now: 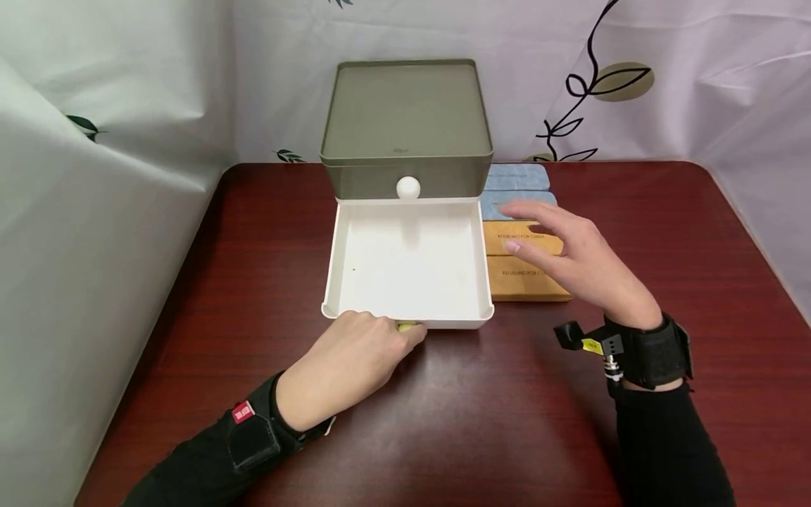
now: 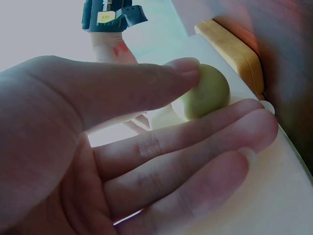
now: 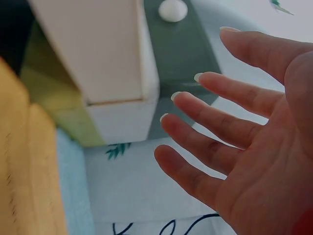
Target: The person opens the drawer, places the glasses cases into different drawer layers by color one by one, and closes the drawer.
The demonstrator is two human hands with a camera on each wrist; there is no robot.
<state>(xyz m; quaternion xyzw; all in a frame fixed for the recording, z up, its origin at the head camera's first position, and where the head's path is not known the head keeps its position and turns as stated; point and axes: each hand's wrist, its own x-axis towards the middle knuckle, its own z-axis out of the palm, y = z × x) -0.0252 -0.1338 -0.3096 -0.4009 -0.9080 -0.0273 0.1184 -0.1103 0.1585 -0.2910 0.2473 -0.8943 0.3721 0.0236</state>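
Observation:
A white drawer (image 1: 412,274) is pulled out from the lower part of a grey-green storage box (image 1: 408,113), its bare inner floor showing a small dark speck. At the drawer's front, my left hand (image 1: 355,359) pinches a yellow-green round knob (image 2: 212,93) between thumb and index finger. The other fingers (image 2: 215,132) lie stretched along the drawer front in the left wrist view. My right hand (image 1: 583,260) hovers with spread fingers right of the drawer, over the yellow boxes (image 1: 526,278), holding nothing. A white knob (image 1: 408,188) marks the upper drawer, which is closed.
Two light-blue boxes (image 1: 516,177) lie behind the two yellow ones, in a row along the right side of the storage box. Everything stands on a dark red wooden table (image 1: 665,232). White cloth (image 1: 272,77) with leaf prints hangs behind and at the sides.

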